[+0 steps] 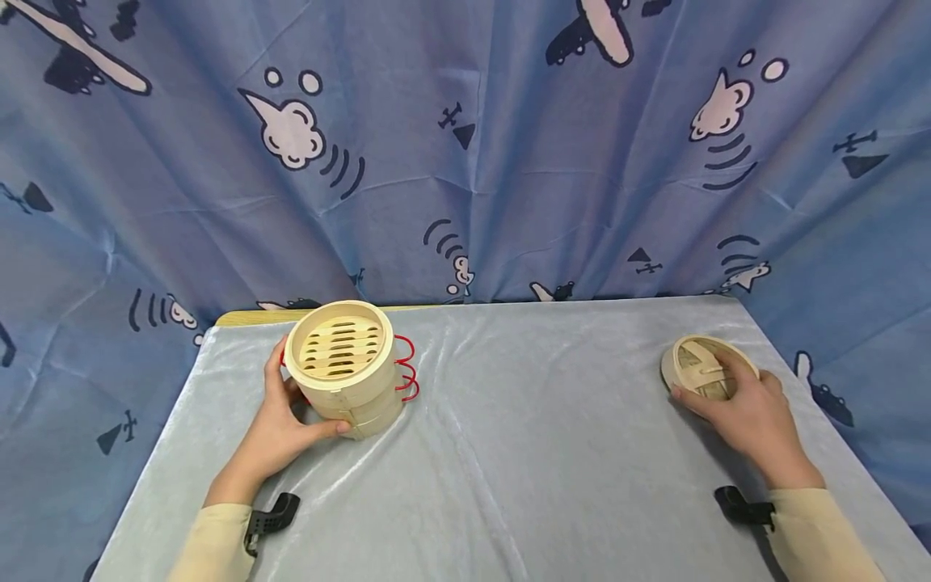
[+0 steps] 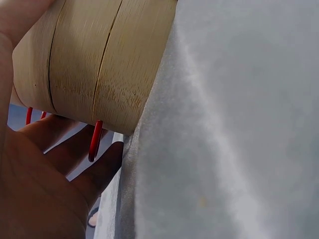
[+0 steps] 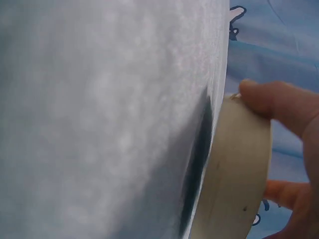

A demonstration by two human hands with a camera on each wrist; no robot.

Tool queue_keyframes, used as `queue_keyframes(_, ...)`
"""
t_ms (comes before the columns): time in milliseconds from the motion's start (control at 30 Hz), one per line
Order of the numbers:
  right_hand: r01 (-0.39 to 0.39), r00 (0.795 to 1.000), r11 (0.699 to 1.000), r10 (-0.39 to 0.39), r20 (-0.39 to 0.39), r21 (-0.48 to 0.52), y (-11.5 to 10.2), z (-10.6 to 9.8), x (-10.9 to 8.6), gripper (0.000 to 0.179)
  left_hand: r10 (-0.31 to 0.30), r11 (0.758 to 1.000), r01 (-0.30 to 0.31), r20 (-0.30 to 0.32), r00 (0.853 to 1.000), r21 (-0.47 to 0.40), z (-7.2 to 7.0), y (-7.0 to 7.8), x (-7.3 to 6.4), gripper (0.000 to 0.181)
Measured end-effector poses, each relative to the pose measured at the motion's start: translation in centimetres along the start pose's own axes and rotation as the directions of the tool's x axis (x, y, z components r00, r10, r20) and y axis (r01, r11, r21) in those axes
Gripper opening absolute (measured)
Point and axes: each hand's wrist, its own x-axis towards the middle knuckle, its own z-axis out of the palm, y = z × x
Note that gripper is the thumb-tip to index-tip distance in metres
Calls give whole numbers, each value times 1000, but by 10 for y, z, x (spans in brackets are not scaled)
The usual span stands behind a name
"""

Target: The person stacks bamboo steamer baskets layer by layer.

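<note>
On the left part of the table stands a stack of round bamboo steamer baskets [image 1: 367, 396], its slatted top uncovered and red loops [image 1: 409, 373] along its side. My left hand [image 1: 280, 428] holds the stack, thumb at the front and fingers around the far left side. In the left wrist view, a red loop [image 2: 95, 141] sticks out near the fingers. Far to the right, my right hand [image 1: 756, 416] grips a bamboo steamer lid [image 1: 698, 368] with a woven top and a strap handle. The right wrist view shows the lid's side wall [image 3: 234, 169] close to the cloth; whether they touch, I cannot tell.
A grey velvety cloth [image 1: 538, 420] covers the table, with a yellow table edge [image 1: 254, 317] showing at the back left. Behind it hangs a blue patterned curtain [image 1: 502, 162]. Each wrist wears a black strap [image 1: 272, 513].
</note>
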Motion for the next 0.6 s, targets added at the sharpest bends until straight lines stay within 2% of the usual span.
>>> queue_keyframes(167, 47, 999, 999, -47, -25, -20, -9, 0, 3, 110, 17, 1000, -17, 5, 1000, -2, 0, -1, 0, 141)
queue_keyframes(367, 98, 995, 995, -98, -28, -9, -22, -1, 8, 108, 9, 1000, -9, 5, 1000, -6, -1, -2, 0, 140)
queue_keyframes(600, 172, 985, 985, -172, 5, 19, -42, 0, 12, 106, 6, 1000, -6, 9, 1000, 2, 0, -1, -1, 141)
